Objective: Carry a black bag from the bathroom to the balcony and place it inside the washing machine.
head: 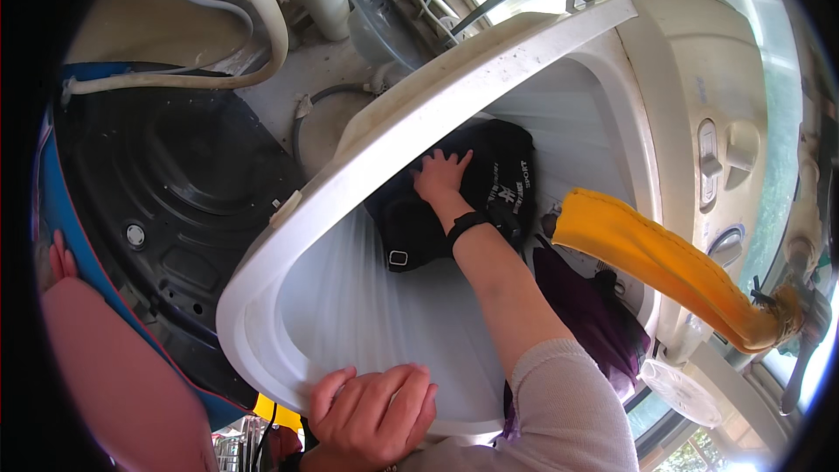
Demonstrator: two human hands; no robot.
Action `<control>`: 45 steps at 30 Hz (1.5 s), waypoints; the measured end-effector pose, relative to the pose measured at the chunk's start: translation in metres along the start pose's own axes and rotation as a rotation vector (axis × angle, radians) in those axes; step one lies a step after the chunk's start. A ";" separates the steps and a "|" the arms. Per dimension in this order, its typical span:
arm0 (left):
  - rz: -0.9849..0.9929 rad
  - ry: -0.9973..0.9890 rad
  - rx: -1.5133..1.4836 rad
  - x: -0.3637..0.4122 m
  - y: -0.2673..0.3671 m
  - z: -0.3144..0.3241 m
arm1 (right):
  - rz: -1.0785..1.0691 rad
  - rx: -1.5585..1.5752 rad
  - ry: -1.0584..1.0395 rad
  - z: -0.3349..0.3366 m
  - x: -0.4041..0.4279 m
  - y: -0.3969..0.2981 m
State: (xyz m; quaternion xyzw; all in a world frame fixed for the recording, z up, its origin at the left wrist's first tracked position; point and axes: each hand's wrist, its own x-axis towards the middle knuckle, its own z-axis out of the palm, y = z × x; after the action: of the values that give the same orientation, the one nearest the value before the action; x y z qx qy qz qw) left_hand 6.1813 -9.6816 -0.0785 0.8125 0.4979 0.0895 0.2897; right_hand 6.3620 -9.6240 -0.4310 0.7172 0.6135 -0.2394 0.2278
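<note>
A black fabric bag point(409, 226) with white print and a metal buckle rests inside the white tub point(367, 314) of a washing machine. My right hand point(442, 177) presses on top of it with spread fingers, and a black band circles that wrist. At the near edge of the tub, my left hand point(373, 413) lies over the rim, its fingers curled. Whether they grip the rim is hidden. Dark purple fabric point(590, 321), bunched up, hangs at the tub's right side, partly behind my right arm. Just above it juts a yellow stitched fabric sleeve point(642, 255).
The beige control panel point(708, 78) with knobs stands on the right. A black molded panel point(196, 164) lies left of the tub, edged by a blue board point(72, 190). Farther back are a pale hose point(278, 39) and a basin point(377, 19). A pink rounded shape point(124, 373) occupies the lower left.
</note>
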 end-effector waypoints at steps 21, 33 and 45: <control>0.055 0.006 -0.035 0.002 -0.010 -0.004 | 0.634 0.580 0.011 0.171 0.073 0.111; 0.045 -0.020 -0.055 0.001 -0.009 -0.013 | 0.070 0.547 0.418 0.062 0.005 0.054; 0.078 0.019 0.000 -0.004 -0.009 -0.009 | 0.048 0.118 -0.140 0.027 -0.005 0.010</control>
State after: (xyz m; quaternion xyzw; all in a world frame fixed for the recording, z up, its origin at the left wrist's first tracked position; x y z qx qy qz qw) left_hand 6.1689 -9.6786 -0.0756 0.8305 0.4683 0.1085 0.2814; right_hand 6.3698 -9.6461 -0.4487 0.7254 0.5635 -0.3191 0.2333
